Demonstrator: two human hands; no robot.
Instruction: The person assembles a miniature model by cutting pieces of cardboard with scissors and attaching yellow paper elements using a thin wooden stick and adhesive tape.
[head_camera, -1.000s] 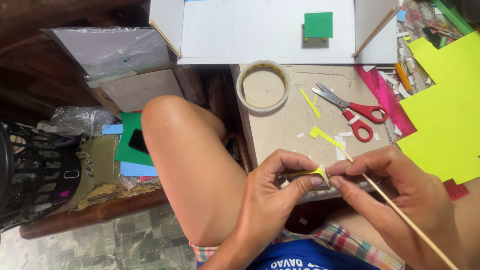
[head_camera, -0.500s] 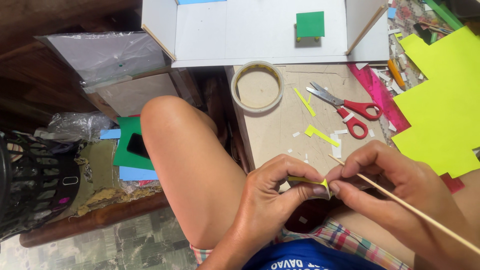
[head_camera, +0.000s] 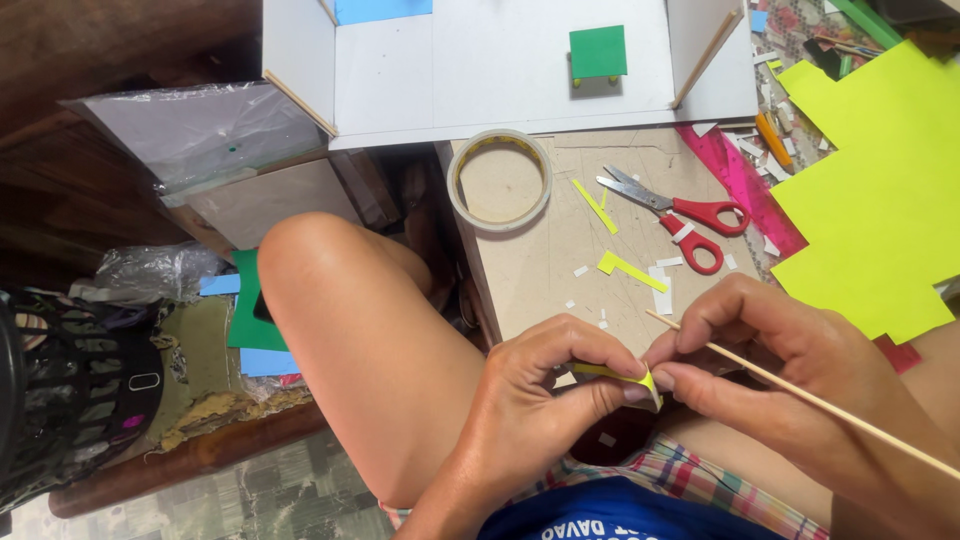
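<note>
My left hand (head_camera: 545, 400) pinches a small yellow paper piece (head_camera: 625, 377) between thumb and fingers, just off the near edge of the low table (head_camera: 560, 235). My right hand (head_camera: 790, 370) meets it from the right, its fingertips on the same paper piece. A thin wooden stick (head_camera: 800, 396) lies across my right hand, held under the fingers and running out to the lower right. Both hands hover over my lap beside my bare knee (head_camera: 340, 300).
On the table lie a tape roll (head_camera: 499, 180), red-handled scissors (head_camera: 680, 215), yellow strips (head_camera: 625, 268) and white scraps. A large yellow sheet (head_camera: 880, 190) lies at the right. A white cardboard box model (head_camera: 500, 65) with a small green table (head_camera: 598, 53) stands behind. A black basket (head_camera: 70, 390) is at the left.
The view has shifted so everything slid slightly left and down. My hands stayed together on the yellow piece, and the stick tilted flatter toward the lower right.
</note>
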